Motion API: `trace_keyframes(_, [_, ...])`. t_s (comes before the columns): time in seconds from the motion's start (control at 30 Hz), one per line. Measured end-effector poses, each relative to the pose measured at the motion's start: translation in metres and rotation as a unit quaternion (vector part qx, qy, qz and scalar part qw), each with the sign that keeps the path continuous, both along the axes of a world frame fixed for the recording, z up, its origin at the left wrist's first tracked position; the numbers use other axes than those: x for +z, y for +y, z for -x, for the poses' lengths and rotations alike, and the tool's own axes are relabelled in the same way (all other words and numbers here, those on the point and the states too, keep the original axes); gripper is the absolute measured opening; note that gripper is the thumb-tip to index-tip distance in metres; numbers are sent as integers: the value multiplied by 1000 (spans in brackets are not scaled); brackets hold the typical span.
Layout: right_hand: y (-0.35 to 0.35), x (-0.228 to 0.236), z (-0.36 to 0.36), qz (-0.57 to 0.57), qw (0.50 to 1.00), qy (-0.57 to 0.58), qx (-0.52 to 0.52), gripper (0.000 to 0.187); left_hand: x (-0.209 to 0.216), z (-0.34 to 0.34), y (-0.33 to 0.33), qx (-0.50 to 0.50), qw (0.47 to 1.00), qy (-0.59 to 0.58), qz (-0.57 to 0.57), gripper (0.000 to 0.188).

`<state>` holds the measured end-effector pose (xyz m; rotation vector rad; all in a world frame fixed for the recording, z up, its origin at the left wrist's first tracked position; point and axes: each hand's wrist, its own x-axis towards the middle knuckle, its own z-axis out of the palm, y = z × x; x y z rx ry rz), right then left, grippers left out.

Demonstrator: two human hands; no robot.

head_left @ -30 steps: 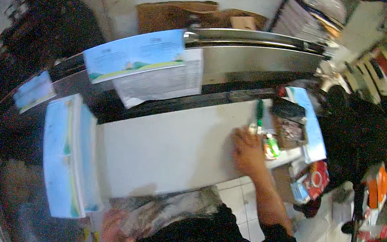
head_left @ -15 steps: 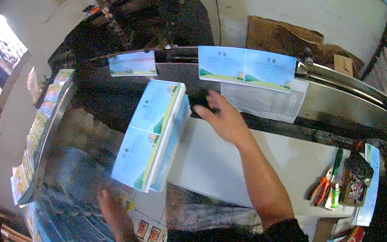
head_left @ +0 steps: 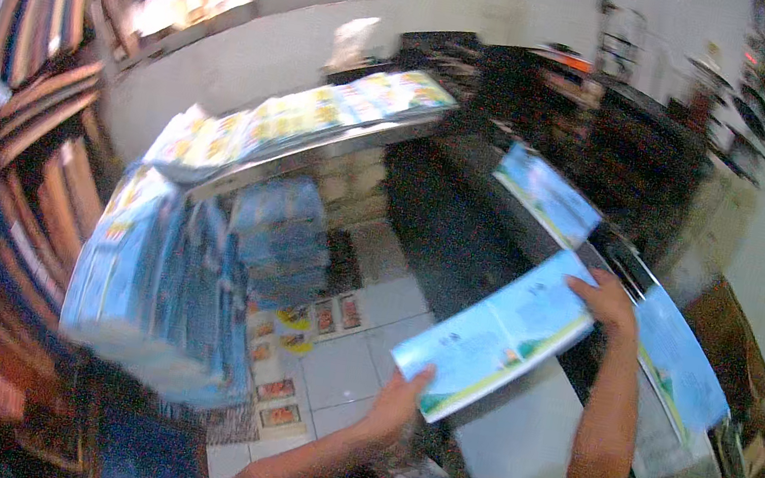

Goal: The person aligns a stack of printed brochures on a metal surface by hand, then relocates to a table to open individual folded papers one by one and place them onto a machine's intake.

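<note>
My left hand (head_left: pixel 399 401) grips the near left end of a stack of printed sheets (head_left: pixel 492 337), light blue with a green and yellow printed strip. At the far right end, my right hand (head_left: pixel 608 303) is closed on the same stack, thumb over its top face. The stack is held level and aslant between both hands, above the edge of the white tabletop (head_left: pixel 516 435). Just beyond it, a blue printed sheet (head_left: pixel 547 197) leans on the metal ledge. More blue printed sheets (head_left: pixel 684 359) lie on the ledge right of my right hand.
Tall stacks of blue printed paper (head_left: pixel 161 279) stand at left, with another pile (head_left: pixel 278 233) on the tiled floor (head_left: pixel 336 372). Behind them, a shelf (head_left: pixel 318 141) carries yellow and blue prints. Dark machinery (head_left: pixel 620 127) stands at the back; boards (head_left: pixel 38 14) lean at far left.
The view has swung toward the left. Both hands were apart from the stack with fingers spread; now they hold it by its two ends.
</note>
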<state>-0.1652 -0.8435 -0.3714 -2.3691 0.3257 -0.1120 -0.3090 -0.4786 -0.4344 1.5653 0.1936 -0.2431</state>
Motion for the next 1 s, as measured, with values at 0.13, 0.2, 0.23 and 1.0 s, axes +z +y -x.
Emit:
trace_keyframes(0.13, [83,75,54,-187,974,-112,68,47,11,17,20,29,994,-18,99,49])
trace_keyframes(0.2, [83,74,84,-180,968,-163,55,47,17,32,33,35,978,13,205,51])
trace_keyframes(0.23, [83,80,124,-218,950,-224,2,49,25,41,30,27,978,16,207,51])
trace_keyframes(1.0, [70,-121,457,-358,827,-281,-331,81,-31,18,-72,-436,887,-152,-8,105])
